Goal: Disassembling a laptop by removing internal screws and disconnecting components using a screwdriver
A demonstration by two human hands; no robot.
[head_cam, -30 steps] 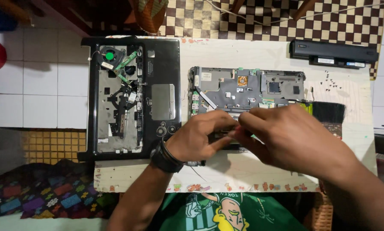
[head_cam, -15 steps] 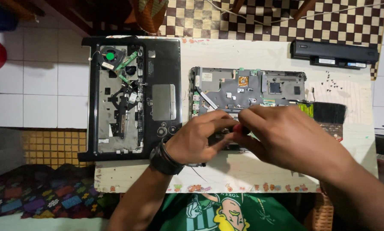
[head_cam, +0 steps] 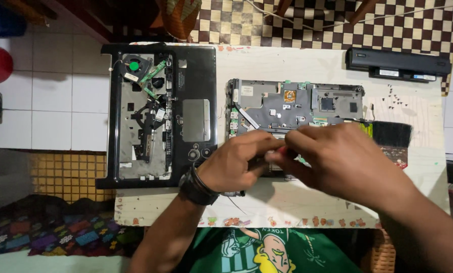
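Note:
A grey laptop base with its circuit board (head_cam: 297,103) exposed lies in the middle of the pale wooden board (head_cam: 287,60). Both hands meet over its near edge. My left hand (head_cam: 234,162), with a black watch (head_cam: 196,186) on the wrist, pinches a small dark part at that edge with curled fingers. My right hand (head_cam: 340,162) comes in from the right, fingers closed around a thin tool of which only a red bit (head_cam: 283,150) shows. The fingertips of the two hands touch. What lies under them is hidden.
A black laptop cover (head_cam: 160,116), inside up with fan and touchpad, lies at the left. A long black battery (head_cam: 398,63) sits at the back right. Several tiny screws (head_cam: 395,96) are scattered near a black brush (head_cam: 390,134). White tile floor lies on both sides.
Both hands stay over the near edge of the laptop base; the fingers have only shifted a little against each other.

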